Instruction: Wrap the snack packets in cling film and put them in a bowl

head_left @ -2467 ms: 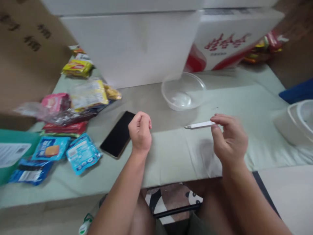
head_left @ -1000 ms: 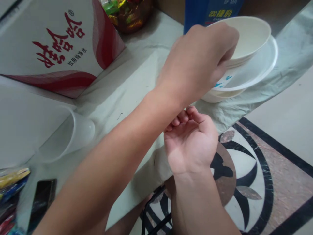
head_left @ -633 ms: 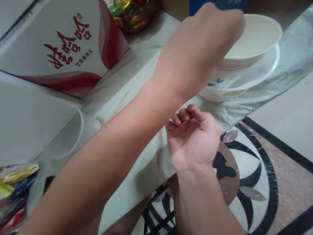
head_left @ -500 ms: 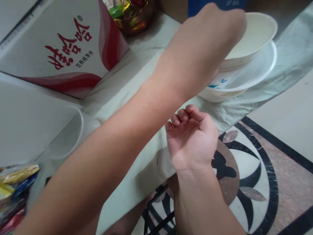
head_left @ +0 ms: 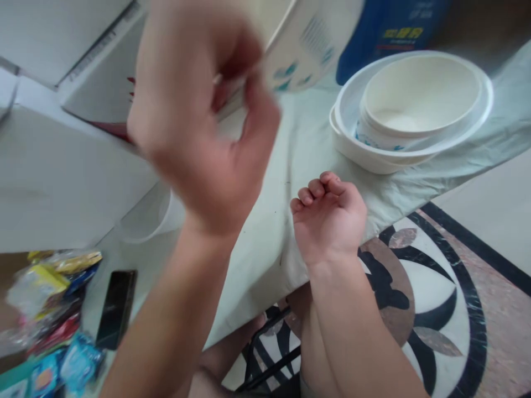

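My left hand, blurred by motion, is raised over the left half of the table. Its thumb and fingers are closed at the rim of a tilted white paper tub with a blue leaf print. The fingers partly hide the rim, and the tub's top is cut off by the frame. My right hand rests palm up near the table's edge, fingers loosely curled, palm empty. Beyond it, another white paper tub sits inside a white plastic basin.
A blue container stands behind the basin. At left are a white box with red print, a clear plastic cup, a black phone and several snack packets. The pale cloth ends above a patterned floor.
My left hand has swung from the stack at right over to the left, and a paper tub has come with it. Another tub shows in the basin. My right hand has hardly moved.
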Demonstrator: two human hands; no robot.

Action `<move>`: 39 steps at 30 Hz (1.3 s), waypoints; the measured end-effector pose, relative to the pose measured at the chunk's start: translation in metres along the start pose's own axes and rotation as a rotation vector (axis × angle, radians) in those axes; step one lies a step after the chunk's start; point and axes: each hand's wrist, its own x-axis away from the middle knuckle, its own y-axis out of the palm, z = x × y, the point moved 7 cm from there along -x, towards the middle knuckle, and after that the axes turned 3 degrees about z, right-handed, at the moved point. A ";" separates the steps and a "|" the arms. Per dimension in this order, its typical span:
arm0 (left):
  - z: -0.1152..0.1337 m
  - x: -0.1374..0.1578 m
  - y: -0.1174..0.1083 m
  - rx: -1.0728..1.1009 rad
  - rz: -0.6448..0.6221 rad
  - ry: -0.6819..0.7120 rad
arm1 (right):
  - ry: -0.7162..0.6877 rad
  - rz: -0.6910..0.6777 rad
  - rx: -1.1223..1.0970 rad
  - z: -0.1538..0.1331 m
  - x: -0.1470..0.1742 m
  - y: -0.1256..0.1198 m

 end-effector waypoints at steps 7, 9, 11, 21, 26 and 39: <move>-0.065 0.115 -0.222 -0.397 0.445 0.016 | -0.070 -0.184 0.224 0.052 0.021 0.012; -0.097 0.140 -0.265 -0.562 0.384 -0.137 | -0.081 -0.269 0.313 0.075 0.038 0.017; -0.121 0.163 -0.293 -0.640 0.342 -0.231 | -0.098 -0.363 0.451 0.098 0.055 0.019; -0.183 0.190 -0.273 -0.446 0.070 -0.341 | -0.492 -0.826 1.227 0.178 0.084 0.051; -0.197 0.191 -0.252 -0.199 -0.069 -0.293 | -0.594 -0.761 1.234 0.185 0.079 0.057; -0.188 0.236 -0.298 0.250 0.378 -0.773 | -0.790 -1.142 1.237 0.240 0.176 0.074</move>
